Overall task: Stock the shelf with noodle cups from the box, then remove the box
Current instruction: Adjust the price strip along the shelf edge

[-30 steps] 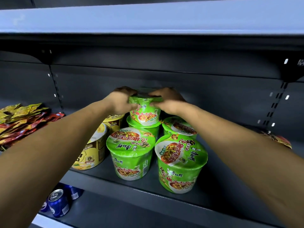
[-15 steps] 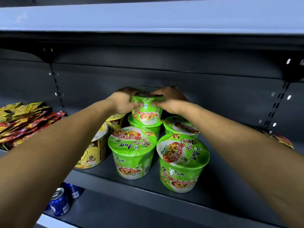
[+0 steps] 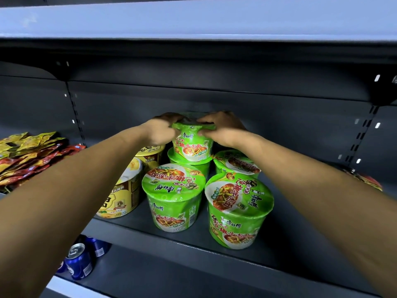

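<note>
A green noodle cup (image 3: 192, 145) sits stacked on another green cup (image 3: 189, 165) at the back of the dark grey shelf (image 3: 193, 241). My left hand (image 3: 162, 130) grips its rim from the left and my right hand (image 3: 223, 130) grips it from the right, fingers curled over the lid. Three more green cups stand around the stack: one at the front left (image 3: 174, 196), one at the front right (image 3: 238, 209) and one at the back right (image 3: 235, 164). The box is out of view.
Yellow noodle cups (image 3: 123, 190) stand left of the green ones. Red and yellow snack packets (image 3: 28, 155) lie at the far left, more packets (image 3: 367, 179) at the far right. Blue cans (image 3: 78, 263) sit on the shelf below. The upper shelf (image 3: 197, 20) hangs close overhead.
Both hands stay on the top green cup; their grip has shifted slightly on its rim. The cup sits about where it was.
</note>
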